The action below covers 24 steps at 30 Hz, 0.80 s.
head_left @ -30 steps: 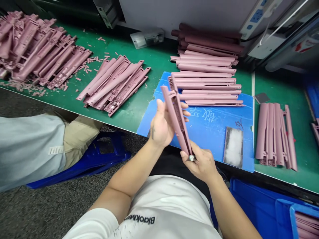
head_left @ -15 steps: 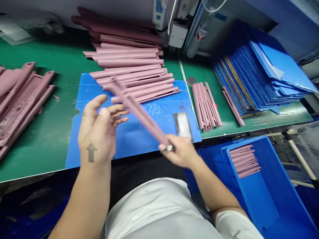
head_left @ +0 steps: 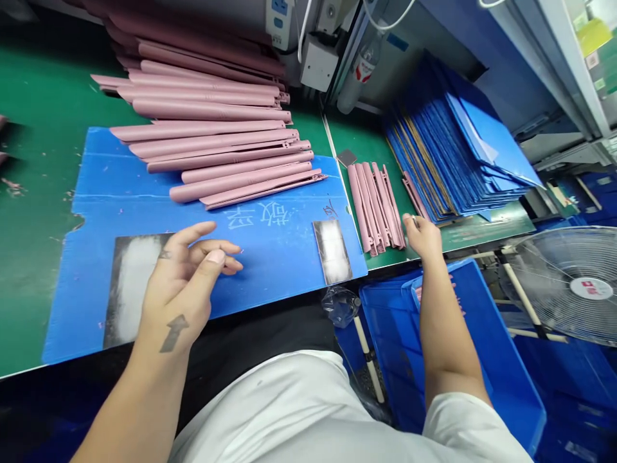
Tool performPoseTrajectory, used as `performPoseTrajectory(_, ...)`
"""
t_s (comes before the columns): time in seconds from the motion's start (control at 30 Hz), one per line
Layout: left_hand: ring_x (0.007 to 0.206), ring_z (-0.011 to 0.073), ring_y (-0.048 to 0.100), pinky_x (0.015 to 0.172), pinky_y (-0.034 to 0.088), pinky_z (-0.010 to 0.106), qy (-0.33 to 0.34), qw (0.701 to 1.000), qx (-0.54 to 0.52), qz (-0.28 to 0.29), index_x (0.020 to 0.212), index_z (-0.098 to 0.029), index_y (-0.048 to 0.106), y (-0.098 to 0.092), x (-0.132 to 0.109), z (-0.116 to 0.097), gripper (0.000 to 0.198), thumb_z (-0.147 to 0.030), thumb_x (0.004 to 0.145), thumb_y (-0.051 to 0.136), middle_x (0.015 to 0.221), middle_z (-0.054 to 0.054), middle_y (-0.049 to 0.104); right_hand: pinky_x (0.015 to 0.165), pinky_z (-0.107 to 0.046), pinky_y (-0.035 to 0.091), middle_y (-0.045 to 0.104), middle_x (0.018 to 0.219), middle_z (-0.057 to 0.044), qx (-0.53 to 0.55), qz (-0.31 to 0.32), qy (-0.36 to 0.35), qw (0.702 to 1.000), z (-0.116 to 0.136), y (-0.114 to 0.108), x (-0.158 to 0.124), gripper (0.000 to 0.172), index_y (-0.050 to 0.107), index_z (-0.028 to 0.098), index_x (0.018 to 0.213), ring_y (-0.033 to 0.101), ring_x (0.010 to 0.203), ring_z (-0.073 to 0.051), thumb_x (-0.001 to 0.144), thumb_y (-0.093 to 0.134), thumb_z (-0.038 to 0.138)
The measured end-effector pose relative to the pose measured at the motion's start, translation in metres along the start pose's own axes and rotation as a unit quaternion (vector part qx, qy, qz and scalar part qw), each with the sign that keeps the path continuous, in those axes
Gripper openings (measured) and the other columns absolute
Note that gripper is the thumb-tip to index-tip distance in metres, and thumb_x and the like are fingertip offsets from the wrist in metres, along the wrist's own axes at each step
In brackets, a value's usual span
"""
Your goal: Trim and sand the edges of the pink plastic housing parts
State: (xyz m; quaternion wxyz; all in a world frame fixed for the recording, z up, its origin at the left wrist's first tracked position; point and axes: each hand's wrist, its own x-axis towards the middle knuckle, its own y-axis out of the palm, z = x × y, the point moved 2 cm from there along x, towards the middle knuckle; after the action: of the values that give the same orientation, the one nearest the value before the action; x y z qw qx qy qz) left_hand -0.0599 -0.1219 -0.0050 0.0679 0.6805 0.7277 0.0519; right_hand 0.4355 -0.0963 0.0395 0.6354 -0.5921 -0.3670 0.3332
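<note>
My left hand [head_left: 186, 276] hovers over the blue corrugated sheet [head_left: 270, 263], palm turned inward. Its fingers are loosely curled and apart, with nothing between them. My right hand [head_left: 425, 238] reaches out to the right, with its fingers drawn together beside a small row of pink moulded strips [head_left: 376, 207]. A small dark, metallic-looking thing [head_left: 415, 222] shows at its fingertips, too small to name. Just beyond those fingers, another pink strip [head_left: 414, 193] lies against the stack of blue sheets; its near end is hidden by the hand. Many long pink strips [head_left: 222, 154] lie side by side across the sheet's far part.
Grey-white worn patches [head_left: 332, 251] mark the blue sheet. A tall stack of blue sheets [head_left: 463, 148] stands on the green bench at right. Below the bench edge sits a blue bin [head_left: 511, 386], with a fan [head_left: 569, 289] beyond it. A bottle [head_left: 359, 77] stands at the back.
My right hand has moved away to the right from over the sheet; the long pink strip it held is no longer seen in it. My left hand stays raised. The view has turned right.
</note>
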Motion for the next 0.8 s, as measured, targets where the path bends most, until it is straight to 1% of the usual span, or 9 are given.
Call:
performPoseTrajectory(0.13,0.080,0.0166,0.071,0.077,0.061,0.033,0.007,0.999,0.043,-0.006,0.130,-0.025,0.070,0.002,0.000,0.001,0.043,-0.050,0.095,0.077,0.101,0.005,0.076,0.094,-0.040,0.061,0.073,0.125,-0.008,-0.016,-0.005,0.041,0.999,-0.007,-0.022,0.011,0.029,0.071,0.023,0.122,0.071,0.106,-0.021,0.107,0.065,0.047)
performPoseTrajectory(0.17,0.080,0.0164,0.071,0.078,0.061,0.033,0.009,0.999,0.054,-0.005,0.129,-0.023,0.071,0.003,0.000,0.001,0.043,-0.050,0.096,0.075,0.101,0.006,0.076,0.097,-0.041,0.061,0.071,0.130,-0.008,-0.017,-0.005,0.035,0.999,-0.002,-0.026,0.014,0.029,0.071,0.024,0.125,0.071,0.109,-0.021,0.106,0.067,0.046)
performPoseTrajectory(0.23,0.082,0.0157,0.071,0.081,0.061,0.031,0.009,0.998,0.069,0.007,0.128,-0.020,0.071,0.007,0.000,0.001,0.043,-0.051,0.097,0.073,0.102,0.006,0.075,0.095,-0.041,0.060,0.073,0.124,-0.010,-0.010,-0.002,-0.009,1.000,0.024,-0.028,0.016,0.027,0.073,0.022,0.121,0.071,0.107,-0.022,0.108,0.064,0.045)
performPoseTrajectory(0.33,0.088,0.0154,0.071,0.088,0.060,0.031,-0.004,0.996,0.078,0.046,0.131,-0.021,0.070,0.015,-0.003,0.001,0.042,-0.049,0.100,0.070,0.107,0.007,0.075,0.086,-0.039,0.053,0.078,0.106,-0.014,0.018,0.019,-0.134,0.991,0.099,-0.015,0.008,0.031,0.076,0.020,0.116,0.072,0.100,-0.026,0.108,0.057,0.044)
performPoseTrajectory(0.4,0.093,0.0163,0.071,0.094,0.059,0.033,-0.011,0.994,0.083,0.069,0.133,-0.021,0.069,0.018,-0.008,0.001,0.042,-0.049,0.102,0.068,0.110,0.007,0.075,0.083,-0.037,0.049,0.080,0.112,-0.013,0.040,0.038,-0.238,0.970,0.163,-0.001,-0.002,0.035,0.074,0.024,0.129,0.072,0.104,-0.029,0.105,0.060,0.046)
performPoseTrajectory(0.5,0.102,0.0188,0.071,0.101,0.058,0.036,-0.013,0.992,0.101,0.073,0.134,-0.022,0.069,0.013,-0.017,-0.001,0.042,-0.050,0.103,0.066,0.114,0.008,0.075,0.082,-0.037,0.048,0.078,0.128,-0.012,0.019,0.051,-0.407,0.912,0.254,0.013,-0.015,0.050,0.062,0.027,0.148,0.071,0.111,-0.033,0.104,0.061,0.050)
performPoseTrajectory(0.57,0.106,0.0205,0.071,0.102,0.057,0.037,-0.005,0.992,0.117,0.053,0.134,-0.021,0.069,0.002,-0.021,-0.006,0.042,-0.049,0.103,0.066,0.115,0.009,0.075,0.078,-0.037,0.047,0.078,0.131,-0.014,-0.028,0.053,-0.474,0.879,0.294,0.015,-0.017,0.050,0.061,0.024,0.148,0.071,0.112,-0.036,0.103,0.061,0.049)
performPoseTrajectory(0.67,0.110,0.0216,0.071,0.104,0.057,0.037,0.031,0.984,0.176,0.002,0.133,-0.022,0.070,-0.019,-0.022,-0.018,0.040,-0.047,0.104,0.064,0.117,0.008,0.076,0.073,-0.035,0.043,0.079,0.124,-0.013,-0.064,0.061,-0.512,0.855,0.314,0.010,-0.020,0.037,0.068,0.023,0.135,0.072,0.108,-0.035,0.105,0.060,0.043)
performPoseTrajectory(0.8,0.124,0.0249,0.066,0.115,0.051,0.042,0.112,0.935,0.336,-0.022,0.138,-0.022,0.069,-0.032,-0.009,-0.034,0.039,-0.042,0.106,0.057,0.133,0.008,0.073,0.070,-0.033,0.042,0.079,0.126,-0.010,-0.061,0.081,-0.558,0.824,0.293,0.004,-0.044,0.035,0.071,0.028,0.136,0.074,0.100,-0.030,0.109,0.053,0.042)
